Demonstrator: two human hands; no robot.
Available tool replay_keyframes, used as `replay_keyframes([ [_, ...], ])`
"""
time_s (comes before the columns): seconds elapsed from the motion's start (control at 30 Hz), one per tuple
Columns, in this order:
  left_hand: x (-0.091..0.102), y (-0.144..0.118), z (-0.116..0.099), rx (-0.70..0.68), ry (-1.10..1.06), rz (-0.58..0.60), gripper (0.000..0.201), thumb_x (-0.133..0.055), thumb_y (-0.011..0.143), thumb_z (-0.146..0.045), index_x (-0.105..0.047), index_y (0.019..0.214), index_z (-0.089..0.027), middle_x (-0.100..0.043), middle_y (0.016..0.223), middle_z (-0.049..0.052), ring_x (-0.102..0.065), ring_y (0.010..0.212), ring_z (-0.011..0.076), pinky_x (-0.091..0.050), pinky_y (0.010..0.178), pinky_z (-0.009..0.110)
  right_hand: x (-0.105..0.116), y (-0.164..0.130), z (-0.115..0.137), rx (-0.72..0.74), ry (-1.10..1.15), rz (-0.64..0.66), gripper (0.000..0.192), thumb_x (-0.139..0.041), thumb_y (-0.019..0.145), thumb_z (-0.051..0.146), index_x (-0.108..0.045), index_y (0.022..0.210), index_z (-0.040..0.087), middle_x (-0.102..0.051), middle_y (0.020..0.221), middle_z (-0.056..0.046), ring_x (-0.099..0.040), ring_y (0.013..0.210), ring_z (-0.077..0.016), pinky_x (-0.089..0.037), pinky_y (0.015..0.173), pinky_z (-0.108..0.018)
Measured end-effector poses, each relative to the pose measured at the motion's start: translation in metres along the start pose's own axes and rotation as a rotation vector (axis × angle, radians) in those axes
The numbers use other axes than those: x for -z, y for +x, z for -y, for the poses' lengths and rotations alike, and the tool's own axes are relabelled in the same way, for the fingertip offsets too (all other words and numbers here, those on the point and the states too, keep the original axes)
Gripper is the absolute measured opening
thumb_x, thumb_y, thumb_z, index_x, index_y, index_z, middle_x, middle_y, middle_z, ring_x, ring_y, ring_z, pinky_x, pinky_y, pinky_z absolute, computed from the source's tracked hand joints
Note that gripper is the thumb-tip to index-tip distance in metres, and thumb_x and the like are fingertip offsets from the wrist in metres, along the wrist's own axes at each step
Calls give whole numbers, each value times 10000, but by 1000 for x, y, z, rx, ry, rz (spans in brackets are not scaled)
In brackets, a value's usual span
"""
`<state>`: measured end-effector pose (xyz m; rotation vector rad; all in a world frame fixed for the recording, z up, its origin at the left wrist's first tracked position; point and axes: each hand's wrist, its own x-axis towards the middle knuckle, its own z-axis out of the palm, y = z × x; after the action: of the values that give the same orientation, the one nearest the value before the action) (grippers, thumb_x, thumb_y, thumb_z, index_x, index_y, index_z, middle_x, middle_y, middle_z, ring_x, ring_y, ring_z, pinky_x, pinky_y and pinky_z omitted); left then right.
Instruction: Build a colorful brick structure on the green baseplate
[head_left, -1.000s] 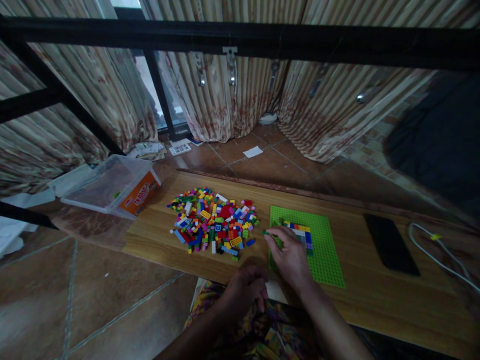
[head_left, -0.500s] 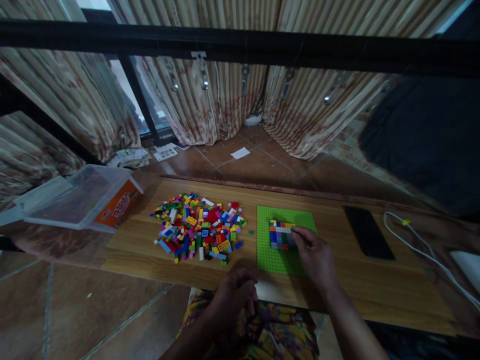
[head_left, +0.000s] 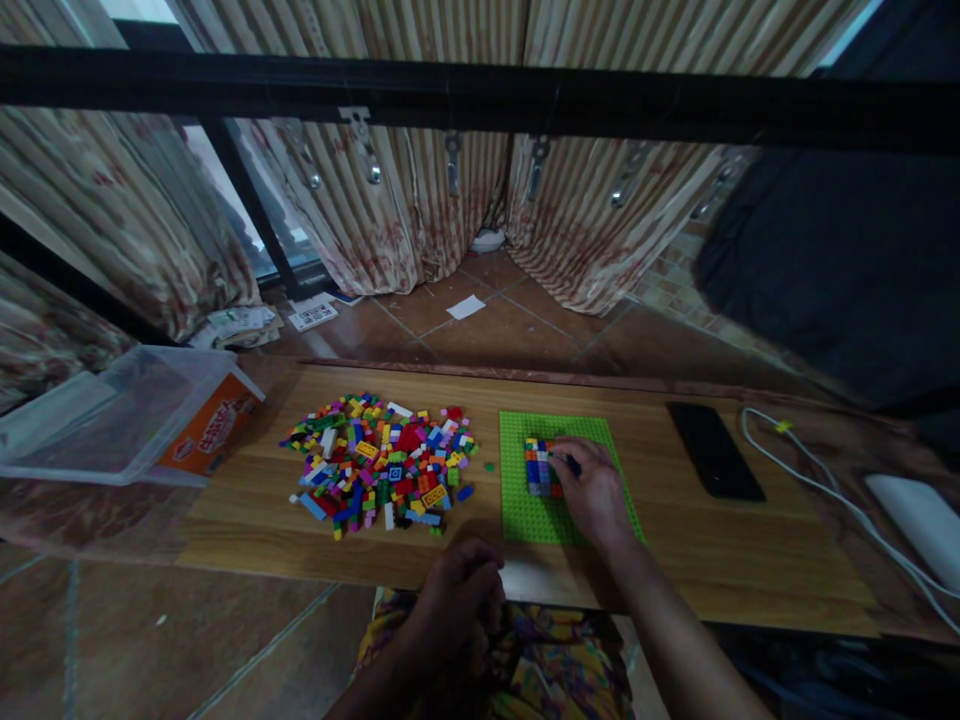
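The little block of stacked bricks [head_left: 538, 466] sits on the green baseplate [head_left: 525, 510], in its upper middle part. Right hand [head_left: 592, 490] lies over the plate just right of the block, fingertips pinching something small and dark against it; can't tell what exactly. Left hand [head_left: 457, 600] is curled loosely in the lap, below the plate, holding nothing I can see. Loose brick pile [head_left: 379, 460] is left of the plate, black phone [head_left: 712, 450] to its right.
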<state>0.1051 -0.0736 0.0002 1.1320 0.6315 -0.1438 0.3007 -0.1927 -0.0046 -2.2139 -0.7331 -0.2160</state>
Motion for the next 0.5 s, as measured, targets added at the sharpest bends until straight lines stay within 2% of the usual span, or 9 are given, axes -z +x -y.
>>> replay_keyframes([
  [0.17,0,0,1,21,18,-7,250,-598,741,-402,-522,817,-177,-551,556,-44,-452,414,70,-307,407,173,-6,4,-6,-49,39,-38,171,-561,837,324,-697,836,220,-676,1005,-85,-564,994,-252,-439,881,-433],
  [0.5,2,0,0,22,28,0,254,-617,740,-403,-523,816,-179,-537,542,-49,-435,422,71,-294,407,172,-14,15,-8,-72,96,-22,161,-567,815,309,-715,808,244,-680,964,-56,-573,973,-238,-436,881,-425],
])
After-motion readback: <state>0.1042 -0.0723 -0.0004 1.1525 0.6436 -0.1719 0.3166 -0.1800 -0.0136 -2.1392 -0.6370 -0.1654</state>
